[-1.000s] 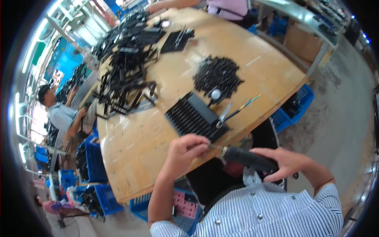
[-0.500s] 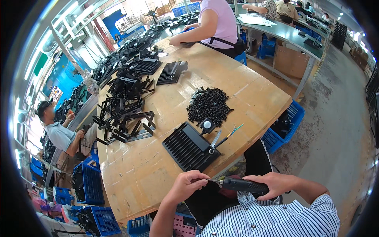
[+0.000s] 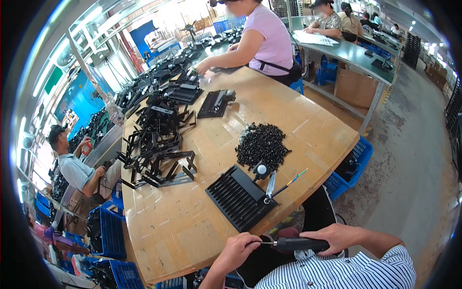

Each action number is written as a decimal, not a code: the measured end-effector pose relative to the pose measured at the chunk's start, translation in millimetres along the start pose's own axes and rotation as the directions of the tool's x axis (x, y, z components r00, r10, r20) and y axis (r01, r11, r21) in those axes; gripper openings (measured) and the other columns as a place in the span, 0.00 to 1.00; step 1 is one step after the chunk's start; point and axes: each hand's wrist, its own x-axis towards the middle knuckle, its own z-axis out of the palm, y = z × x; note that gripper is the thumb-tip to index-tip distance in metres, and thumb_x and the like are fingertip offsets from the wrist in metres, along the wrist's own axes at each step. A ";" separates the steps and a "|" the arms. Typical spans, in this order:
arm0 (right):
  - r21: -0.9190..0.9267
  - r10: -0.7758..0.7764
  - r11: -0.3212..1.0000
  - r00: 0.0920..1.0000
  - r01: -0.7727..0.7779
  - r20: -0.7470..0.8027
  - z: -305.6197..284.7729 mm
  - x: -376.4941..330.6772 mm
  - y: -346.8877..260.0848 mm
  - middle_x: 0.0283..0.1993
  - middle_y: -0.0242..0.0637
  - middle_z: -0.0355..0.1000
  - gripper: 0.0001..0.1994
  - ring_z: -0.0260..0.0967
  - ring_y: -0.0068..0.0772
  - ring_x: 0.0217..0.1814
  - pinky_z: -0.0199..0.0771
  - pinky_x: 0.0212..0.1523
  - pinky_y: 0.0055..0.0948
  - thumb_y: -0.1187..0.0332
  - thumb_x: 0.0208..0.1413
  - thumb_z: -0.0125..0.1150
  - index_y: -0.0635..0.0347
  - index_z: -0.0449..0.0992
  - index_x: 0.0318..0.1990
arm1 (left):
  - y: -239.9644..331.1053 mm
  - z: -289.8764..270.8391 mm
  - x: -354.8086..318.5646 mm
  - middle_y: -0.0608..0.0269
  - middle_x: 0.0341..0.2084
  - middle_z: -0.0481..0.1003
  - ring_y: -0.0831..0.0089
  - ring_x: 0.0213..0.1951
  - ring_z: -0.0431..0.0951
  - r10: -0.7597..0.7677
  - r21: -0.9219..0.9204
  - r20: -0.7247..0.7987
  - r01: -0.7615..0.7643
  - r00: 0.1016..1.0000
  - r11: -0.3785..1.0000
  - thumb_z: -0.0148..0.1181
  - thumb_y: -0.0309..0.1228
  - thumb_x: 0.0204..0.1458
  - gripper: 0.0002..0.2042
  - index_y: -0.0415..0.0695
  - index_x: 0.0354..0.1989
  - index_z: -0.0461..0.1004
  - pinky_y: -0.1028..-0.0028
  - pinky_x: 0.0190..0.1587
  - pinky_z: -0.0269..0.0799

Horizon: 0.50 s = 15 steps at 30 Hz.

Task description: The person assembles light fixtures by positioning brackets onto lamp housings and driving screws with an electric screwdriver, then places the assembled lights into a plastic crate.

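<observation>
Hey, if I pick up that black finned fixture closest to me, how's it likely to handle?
The black finned fixture should feel stiff and perhaps fairly heavy, since its ribbed body looks like metal. Lying flat on the table, it would probably slide rather than roll when pushed. Its thin cable may flop about.

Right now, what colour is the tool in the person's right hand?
The tool in the right hand is black, with a metallic shaft, best seen in the head view.
</observation>
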 end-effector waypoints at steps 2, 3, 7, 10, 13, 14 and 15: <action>-0.012 -0.010 1.000 1.000 0.010 -0.018 1.5 1.2 2.0 0.51 0.49 0.71 0.40 0.72 0.47 0.48 0.73 0.49 0.37 0.62 0.47 0.64 0.49 0.52 0.68 | -5.1 2.1 -2.9 0.59 0.25 0.75 0.73 0.26 0.76 -0.058 -0.088 0.013 0.059 0.998 0.994 0.59 0.25 0.51 0.07 0.37 0.37 0.77 0.75 0.31 0.71; 0.007 -0.005 1.000 1.000 0.005 -0.011 5.3 1.0 2.2 0.51 0.49 0.71 0.39 0.72 0.47 0.48 0.73 0.49 0.37 0.61 0.47 0.63 0.49 0.52 0.68 | -4.2 3.0 -5.3 0.58 0.25 0.75 0.72 0.26 0.76 -0.134 -0.182 0.043 0.140 0.990 0.973 0.59 0.25 0.51 0.07 0.37 0.37 0.77 0.75 0.31 0.72; 0.072 0.033 0.997 0.999 -0.036 0.042 5.7 1.2 1.3 0.49 0.49 0.72 0.39 0.73 0.47 0.46 0.72 0.48 0.36 0.61 0.47 0.62 0.49 0.52 0.68 | 1.2 -0.3 -6.6 0.52 0.28 0.75 0.58 0.32 0.76 -0.079 -0.039 0.082 0.082 0.994 0.996 0.58 0.27 0.52 0.07 0.37 0.37 0.76 0.70 0.36 0.72; 0.125 0.021 0.992 0.998 -0.029 0.064 6.7 0.5 7.1 0.46 0.49 0.73 0.38 0.74 0.46 0.43 0.73 0.46 0.35 0.62 0.47 0.62 0.49 0.53 0.68 | 1.8 3.6 -8.5 0.52 0.29 0.75 0.57 0.33 0.76 0.054 0.071 0.070 -0.059 0.996 0.996 0.59 0.27 0.51 0.07 0.38 0.37 0.76 0.70 0.37 0.72; 0.253 0.010 0.967 0.997 -0.031 0.083 6.9 3.8 12.8 0.40 0.47 0.74 0.39 0.75 0.42 0.38 0.73 0.42 0.32 0.63 0.46 0.64 0.51 0.54 0.67 | -1.4 9.9 -5.2 0.61 0.24 0.74 0.76 0.25 0.75 0.071 -0.003 -0.001 -0.071 0.998 0.997 0.59 0.23 0.51 0.06 0.37 0.37 0.77 0.77 0.30 0.71; 0.319 0.004 0.948 0.999 -0.020 0.051 7.3 4.1 14.5 0.37 0.46 0.75 0.39 0.75 0.40 0.35 0.73 0.40 0.30 0.63 0.45 0.65 0.52 0.55 0.67 | -1.0 11.3 -1.4 0.63 0.24 0.74 0.77 0.25 0.74 -0.004 -0.209 -0.048 -0.006 0.999 0.978 0.58 0.22 0.51 0.06 0.36 0.36 0.77 0.78 0.29 0.71; 0.318 -0.040 0.947 0.999 0.038 0.000 10.9 5.6 19.0 0.32 0.44 0.74 0.40 0.74 0.35 0.31 0.73 0.38 0.27 0.63 0.43 0.67 0.54 0.55 0.66 | -0.9 16.3 -1.5 0.64 0.24 0.74 0.78 0.25 0.74 -0.106 -0.407 -0.086 0.062 0.991 0.911 0.58 0.21 0.51 0.05 0.35 0.36 0.77 0.79 0.29 0.71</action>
